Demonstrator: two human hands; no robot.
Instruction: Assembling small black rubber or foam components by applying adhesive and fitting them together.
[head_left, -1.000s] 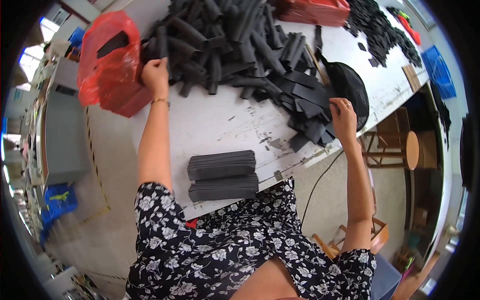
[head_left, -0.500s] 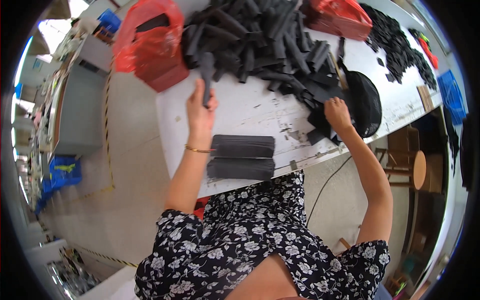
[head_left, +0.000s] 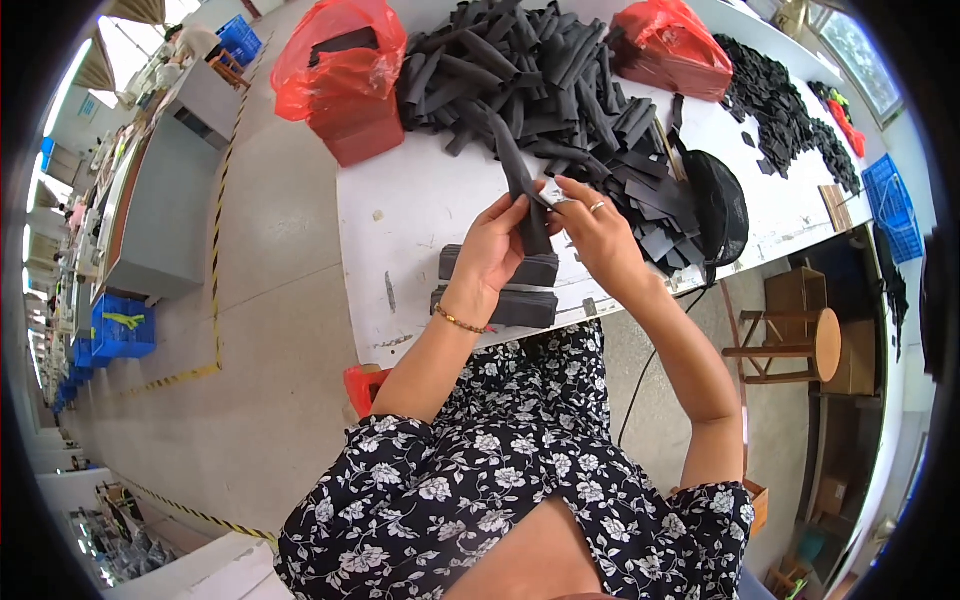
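My left hand [head_left: 497,248] and my right hand [head_left: 592,232] meet over the white table [head_left: 400,220], both gripping one long dark grey foam tube [head_left: 522,190] that stands nearly upright between them. A ring shows on a finger of my right hand and a bracelet on my left wrist. Just below the hands lie two neat stacks of dark flat pieces [head_left: 497,290] near the table's front edge. A large heap of the same dark tubes [head_left: 520,70] covers the far half of the table.
Red plastic bags stand at the far left [head_left: 340,65] and far right [head_left: 668,45] of the table. A black round bag [head_left: 718,205] and flat black pieces [head_left: 780,105] lie to the right. A wooden stool [head_left: 795,345] stands right of the table; blue crates [head_left: 122,328] sit left.
My left hand pulled a tube from the heap and brought it toward me. My right hand left the flat pieces at the right and joined the left on the tube.
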